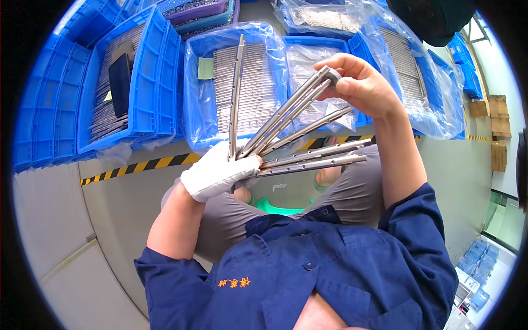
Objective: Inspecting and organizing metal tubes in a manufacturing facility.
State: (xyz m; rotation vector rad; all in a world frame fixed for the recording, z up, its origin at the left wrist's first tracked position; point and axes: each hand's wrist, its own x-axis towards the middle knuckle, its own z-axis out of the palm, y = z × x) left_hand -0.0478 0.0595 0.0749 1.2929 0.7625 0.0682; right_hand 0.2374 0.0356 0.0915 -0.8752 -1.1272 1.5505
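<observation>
My left hand [217, 171], in a white glove with bare fingertips showing, is closed round a fan of several steel rods [308, 159] with small holes along them. One rod [237, 88] points almost straight away from me; the others spread to the right. My bare right hand [363, 82] pinches a small dark grey round piece [334, 76] at the far ends of the upper rods. Whether that piece sits on a rod or only touches it, I cannot tell. The bundle is in the air above my lap.
Ahead stands a blue crate [190, 110] lined with clear plastic, holding rows of rods. More blue crates of rods stand left [146, 104] and right [440, 104]; a dark flat object [119, 85] lies on the left one's rods. Yellow-black tape [159, 163] marks the floor.
</observation>
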